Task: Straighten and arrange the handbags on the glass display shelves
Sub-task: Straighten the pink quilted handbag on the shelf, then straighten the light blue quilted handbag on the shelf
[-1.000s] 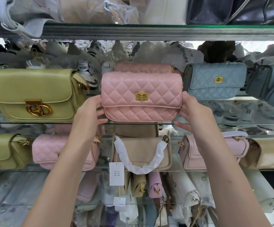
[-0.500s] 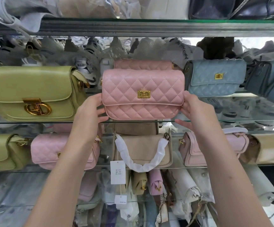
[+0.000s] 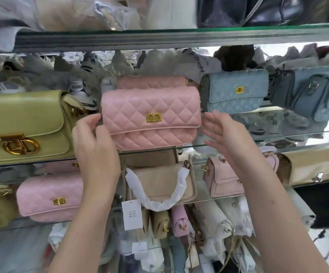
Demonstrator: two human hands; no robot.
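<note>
A pink quilted handbag point(image 3: 151, 115) with a gold clasp stands upright on the middle glass shelf point(image 3: 278, 137), facing me. A second pink quilted bag point(image 3: 151, 82) stands close behind it, mostly hidden. My left hand point(image 3: 94, 146) hovers at the front bag's left end, fingers loosely curled and holding nothing. My right hand point(image 3: 224, 134) is beside the bag's right end with straight, spread fingers and a small gap to the bag.
On the same shelf, a green bag point(image 3: 22, 123) sits at left, a light blue quilted bag point(image 3: 236, 91) and a grey-blue bag point(image 3: 313, 91) at right. The shelf below holds a pink quilted bag point(image 3: 49, 196), a beige bag point(image 3: 163, 182) and a small pink bag point(image 3: 224, 178).
Both hands held the pink quilted bag's ends before. They have now come off it and drawn slightly back, and the bag stands alone on the shelf.
</note>
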